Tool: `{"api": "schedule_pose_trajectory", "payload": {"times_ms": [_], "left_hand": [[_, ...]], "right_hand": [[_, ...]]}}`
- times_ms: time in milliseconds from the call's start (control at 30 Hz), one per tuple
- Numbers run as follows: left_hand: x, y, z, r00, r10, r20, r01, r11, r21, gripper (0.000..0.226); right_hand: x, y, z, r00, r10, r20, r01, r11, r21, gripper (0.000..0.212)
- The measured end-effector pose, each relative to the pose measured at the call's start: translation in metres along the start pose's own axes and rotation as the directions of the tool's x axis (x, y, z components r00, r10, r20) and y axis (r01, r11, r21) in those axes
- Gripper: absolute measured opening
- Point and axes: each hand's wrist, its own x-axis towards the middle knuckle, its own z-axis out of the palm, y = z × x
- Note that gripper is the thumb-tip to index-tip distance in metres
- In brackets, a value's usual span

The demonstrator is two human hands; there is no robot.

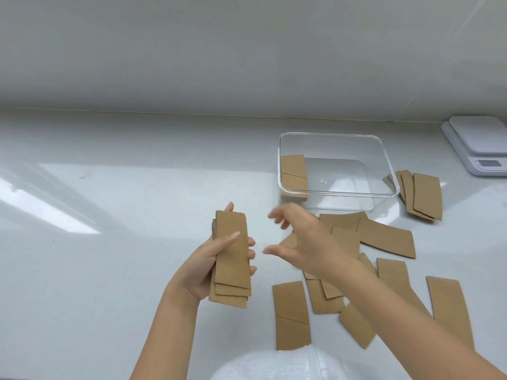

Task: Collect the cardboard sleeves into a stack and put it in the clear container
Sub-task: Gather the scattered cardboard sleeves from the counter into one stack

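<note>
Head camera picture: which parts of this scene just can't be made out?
- Right hand: motion-blurred, so its fingers' exact pose is unclear.
- Loose sleeves under the right forearm: partly covered, so uncountable.
- Stack in the left hand: only edges show; count unknown.
- Scale: cut by the right edge, display unreadable.
- Sleeves in the clear container: depth unclear.
</note>
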Motion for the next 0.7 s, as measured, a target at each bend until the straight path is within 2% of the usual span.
{"api": "schedule_pose_trajectory", "payload": {"times_ms": [67, 133, 233, 300, 400, 500, 600, 700], "left_hand": [[-0.002, 0.000, -0.006, 1.000, 0.009, -0.014, -0.010, 0.997, -0.072, 0.064], [-0.003, -0.001, -0.012, 0.999, 0.018, -0.027, -0.021, 0.994, -0.104, 0.058], [-0.002, -0.003, -0.011, 0.997, 0.023, -0.071, -0.036, 0.981, -0.193, 0.045], [0.001, -0.005, -0.009, 0.990, 0.023, -0.139, -0.059, 0.963, -0.261, 0.036], [0.006, -0.008, -0.010, 0.978, 0.038, -0.204, -0.114, 0.920, -0.375, 0.037], [0.009, -0.009, -0.011, 0.976, 0.052, -0.213, -0.145, 0.880, -0.452, 0.038], [0.012, -0.011, -0.016, 0.979, 0.046, -0.199, -0.137, 0.871, -0.473, 0.041], [0.015, -0.013, -0.021, 0.984, 0.032, -0.178, -0.115, 0.867, -0.484, 0.064]], "right_hand": [[-0.012, 0.017, 0.000, 0.973, 0.093, 0.209, -0.060, 0.986, -0.157, 0.046], [-0.025, 0.028, 0.007, 0.924, 0.134, 0.359, -0.028, 0.958, -0.286, 0.053], [-0.039, 0.034, 0.024, 0.887, 0.151, 0.437, 0.058, 0.901, -0.430, 0.070], [-0.042, 0.034, 0.034, 0.876, 0.145, 0.460, 0.097, 0.881, -0.463, 0.070], [-0.040, 0.030, 0.039, 0.878, 0.140, 0.457, 0.109, 0.872, -0.477, 0.066], [-0.038, 0.024, 0.036, 0.869, 0.163, 0.467, 0.056, 0.906, -0.420, 0.058], [-0.035, 0.024, 0.025, 0.819, 0.273, 0.504, -0.233, 0.962, -0.143, 0.051], [-0.029, 0.036, -0.005, 0.848, 0.340, 0.407, -0.395, 0.917, 0.057, 0.041]]}}
